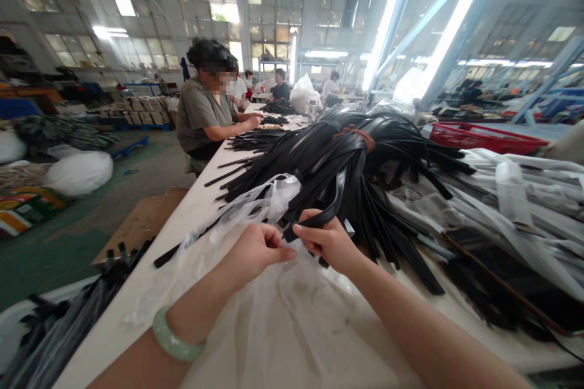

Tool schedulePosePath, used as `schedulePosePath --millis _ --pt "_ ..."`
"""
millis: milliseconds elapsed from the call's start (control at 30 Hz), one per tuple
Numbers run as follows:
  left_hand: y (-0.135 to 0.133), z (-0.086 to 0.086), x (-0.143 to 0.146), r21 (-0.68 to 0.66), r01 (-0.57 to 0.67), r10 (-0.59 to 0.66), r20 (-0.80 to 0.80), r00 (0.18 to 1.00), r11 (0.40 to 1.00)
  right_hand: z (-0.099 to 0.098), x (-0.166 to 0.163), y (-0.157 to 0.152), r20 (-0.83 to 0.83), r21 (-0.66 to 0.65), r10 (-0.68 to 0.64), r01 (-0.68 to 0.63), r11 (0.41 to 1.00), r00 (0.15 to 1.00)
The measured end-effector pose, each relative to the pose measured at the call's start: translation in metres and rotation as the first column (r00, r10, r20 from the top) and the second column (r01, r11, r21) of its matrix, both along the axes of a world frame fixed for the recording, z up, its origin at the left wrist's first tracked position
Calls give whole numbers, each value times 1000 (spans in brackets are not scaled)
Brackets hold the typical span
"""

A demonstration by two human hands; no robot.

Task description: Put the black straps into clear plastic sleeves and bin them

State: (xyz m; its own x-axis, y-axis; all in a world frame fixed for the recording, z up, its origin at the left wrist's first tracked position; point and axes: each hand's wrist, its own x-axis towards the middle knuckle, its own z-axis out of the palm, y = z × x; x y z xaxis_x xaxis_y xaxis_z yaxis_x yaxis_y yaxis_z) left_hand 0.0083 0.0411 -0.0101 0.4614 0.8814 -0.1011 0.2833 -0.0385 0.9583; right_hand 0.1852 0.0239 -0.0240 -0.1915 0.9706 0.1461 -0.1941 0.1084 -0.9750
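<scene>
Strap point(336, 194) pinched by my right hand point(331, 246) below the bundle point(319, 152), left hand point(253, 252) clenching the bag point(278, 191); freeing it needs a steady pull.

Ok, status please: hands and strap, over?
Right hand gripping black strap. Left hand closed on plastic bag. Strap pile close behind.

A pale green bangle point(176, 340) (jade-like) sits behind the left hand point(253, 252).
</scene>
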Motion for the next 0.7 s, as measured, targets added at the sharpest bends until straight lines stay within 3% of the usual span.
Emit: schedulePosePath --millis 367,567,633,700 --pt "-1 4 0 -26 19 -16 100 995 999 3 3 2 45 -33 27 -25 999 999" --pt "0 0 -1 -26 96 -92 127 988 995 2 6 3 105 -86 160 -152 985 981" --pt "-1 -1 -1 -45 124 -119 112 987 991 2 7 6 25 -118 178 -174 978 984" --pt "-3 0 0 -98 154 -144 102 984 983 2 9 11 -148 -153 70 -93 984 987"
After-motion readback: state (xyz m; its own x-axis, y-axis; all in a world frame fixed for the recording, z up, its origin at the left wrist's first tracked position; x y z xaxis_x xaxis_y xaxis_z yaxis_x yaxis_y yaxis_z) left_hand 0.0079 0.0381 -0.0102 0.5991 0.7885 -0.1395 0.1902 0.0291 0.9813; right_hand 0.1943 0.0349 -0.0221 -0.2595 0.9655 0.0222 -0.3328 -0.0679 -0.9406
